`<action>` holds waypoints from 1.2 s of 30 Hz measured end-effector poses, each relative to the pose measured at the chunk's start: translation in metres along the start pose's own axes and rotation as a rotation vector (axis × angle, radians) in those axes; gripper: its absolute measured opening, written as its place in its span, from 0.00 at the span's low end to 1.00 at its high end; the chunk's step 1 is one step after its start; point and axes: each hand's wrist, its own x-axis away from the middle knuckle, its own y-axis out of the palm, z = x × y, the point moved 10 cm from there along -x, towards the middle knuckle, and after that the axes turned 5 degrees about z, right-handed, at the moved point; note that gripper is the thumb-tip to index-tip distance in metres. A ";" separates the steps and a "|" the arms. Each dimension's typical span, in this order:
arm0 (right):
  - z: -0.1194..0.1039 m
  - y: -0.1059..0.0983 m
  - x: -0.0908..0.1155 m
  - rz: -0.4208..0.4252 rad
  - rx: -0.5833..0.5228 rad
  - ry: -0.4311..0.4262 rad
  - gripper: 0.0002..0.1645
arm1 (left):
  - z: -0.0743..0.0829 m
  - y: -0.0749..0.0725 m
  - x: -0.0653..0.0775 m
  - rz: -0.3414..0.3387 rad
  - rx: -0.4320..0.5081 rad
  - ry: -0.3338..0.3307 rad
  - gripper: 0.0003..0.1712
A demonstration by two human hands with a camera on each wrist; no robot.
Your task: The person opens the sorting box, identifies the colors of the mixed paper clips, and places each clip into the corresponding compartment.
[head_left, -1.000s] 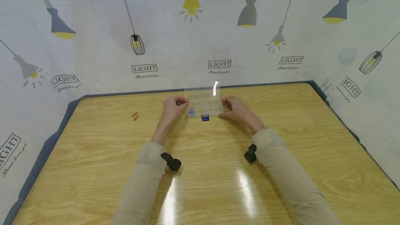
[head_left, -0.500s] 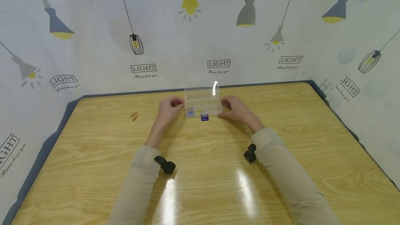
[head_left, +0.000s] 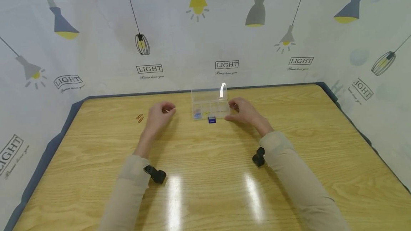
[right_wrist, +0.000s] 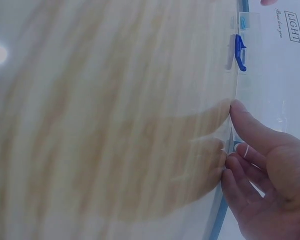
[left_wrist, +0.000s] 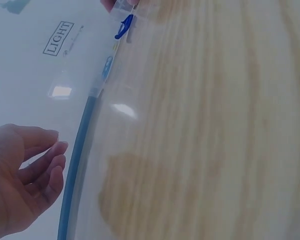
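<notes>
A clear plastic compartment box (head_left: pixel 223 110) sits near the table's far edge, its transparent lid (head_left: pixel 208 95) raised at the back. On its front is a blue latch (head_left: pixel 212 119). Blue paper clips (head_left: pixel 197 114) lie in the front left compartment, something yellow (head_left: pixel 207 113) in the one beside it. My right hand (head_left: pixel 245 112) holds the box's right end, thumb at the front corner, fingers farther back. Left of the box, apart from it, my left hand (head_left: pixel 159 113) hovers with loosely curled fingers; nothing shows between them. Two orange paper clips (head_left: pixel 139 118) lie just left of it.
The wooden table (head_left: pixel 205 152) has a dark blue border (head_left: pixel 135 95) along its far edge. Behind it hangs a pale backdrop (head_left: pixel 179 45) printed with lamps. Each wrist carries a small black camera (head_left: pixel 156 174).
My left hand has let go of the box's left end and moved left toward the orange paper clips. The right hand stays at the box's right end.
</notes>
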 end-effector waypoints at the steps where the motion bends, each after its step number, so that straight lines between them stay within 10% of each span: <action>1: 0.000 0.000 0.000 0.000 0.000 -0.003 0.40 | -0.003 -0.004 0.001 0.002 -0.005 -0.008 0.12; 20: -0.002 0.000 -0.001 -0.002 0.031 0.000 0.40 | -0.045 -0.086 0.020 0.105 -0.137 -0.043 0.12; 36: -0.002 0.000 0.000 0.007 0.030 0.001 0.39 | -0.073 -0.093 0.022 0.011 -0.256 -0.132 0.13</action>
